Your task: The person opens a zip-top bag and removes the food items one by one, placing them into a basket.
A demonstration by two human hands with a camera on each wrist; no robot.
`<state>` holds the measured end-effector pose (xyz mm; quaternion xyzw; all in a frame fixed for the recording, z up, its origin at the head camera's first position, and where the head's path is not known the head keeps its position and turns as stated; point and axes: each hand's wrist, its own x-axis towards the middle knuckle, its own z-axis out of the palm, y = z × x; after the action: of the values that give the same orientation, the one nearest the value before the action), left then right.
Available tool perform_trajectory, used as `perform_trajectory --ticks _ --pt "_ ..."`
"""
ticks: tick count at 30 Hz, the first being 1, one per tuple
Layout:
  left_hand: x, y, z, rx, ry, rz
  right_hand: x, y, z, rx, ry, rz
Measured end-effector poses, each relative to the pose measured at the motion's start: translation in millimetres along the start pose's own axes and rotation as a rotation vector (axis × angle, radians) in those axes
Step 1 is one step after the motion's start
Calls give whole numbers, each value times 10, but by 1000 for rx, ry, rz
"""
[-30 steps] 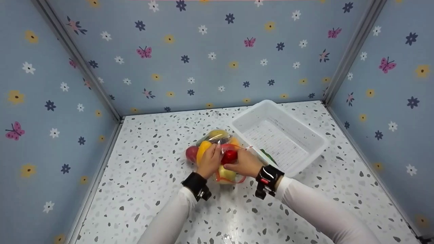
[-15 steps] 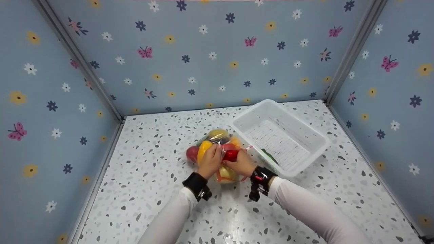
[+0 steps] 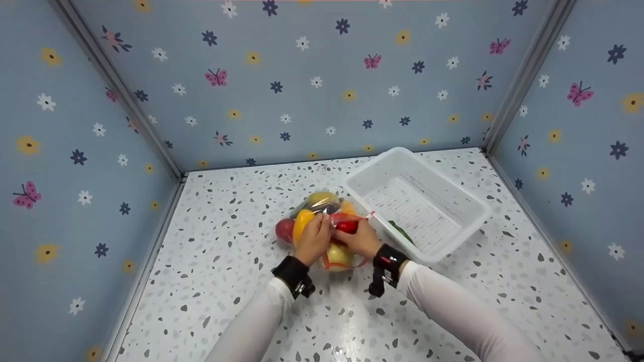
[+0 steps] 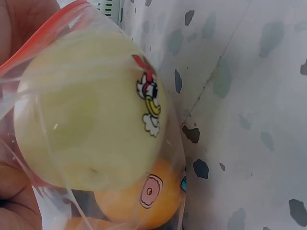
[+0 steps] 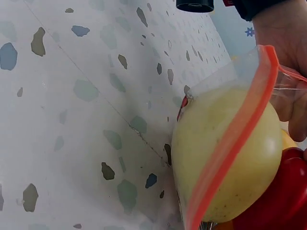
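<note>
My left hand [image 3: 313,240] pinches the mouth of a clear zip bag with a red-orange zip strip [image 5: 235,129]. In my right hand [image 3: 366,241] is a glossy red bell pepper [image 3: 346,226], gripped at the bag's mouth, thumb beneath it. Inside the bag, nearest the wrists, sits a pale yellow-green round fruit [image 4: 91,110] with a cartoon sticker, and an orange [image 4: 144,196] lies against it. Farther off in the head view, a yellow oblong piece [image 3: 303,223], a dark-red round fruit [image 3: 285,230] and a yellow fruit [image 3: 322,198] cluster around the left hand. The right fingertips are partly hidden.
A white perforated basket [image 3: 437,177] stands angled just right of the bag. Something long and green [image 3: 401,232] shows at its near-left side. Flowered panels [image 3: 302,75] enclose the speckled table [image 3: 226,211] at the back and both sides.
The right wrist has shifted left and its fingers have closed in around the pepper. The pepper has edged slightly right. The left hand keeps its hold on the bag.
</note>
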<state>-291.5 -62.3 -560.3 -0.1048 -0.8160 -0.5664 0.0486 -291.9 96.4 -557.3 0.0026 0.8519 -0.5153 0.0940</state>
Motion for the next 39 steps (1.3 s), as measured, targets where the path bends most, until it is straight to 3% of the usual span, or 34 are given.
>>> perform_trajectory --ticks 7,17,25,31,35,39 --pt "-1 -1 -1 60 10 -4 -22 -54 -70 42 -66 -12" --pt "-17 1 -6 66 4 -8 -116 -86 -128 91 -105 -27" --pt "-12 -4 -18 84 21 2 -196 -125 -239 -54 -122 -2" --pt "4 14 -8 74 45 13 -277 -203 -365 -105 -199 -65" --pt "12 9 -3 46 58 8 -315 -255 -488 -210 -203 -68" --pt "11 0 4 44 62 7 -313 -306 -671 -239 -210 -30"
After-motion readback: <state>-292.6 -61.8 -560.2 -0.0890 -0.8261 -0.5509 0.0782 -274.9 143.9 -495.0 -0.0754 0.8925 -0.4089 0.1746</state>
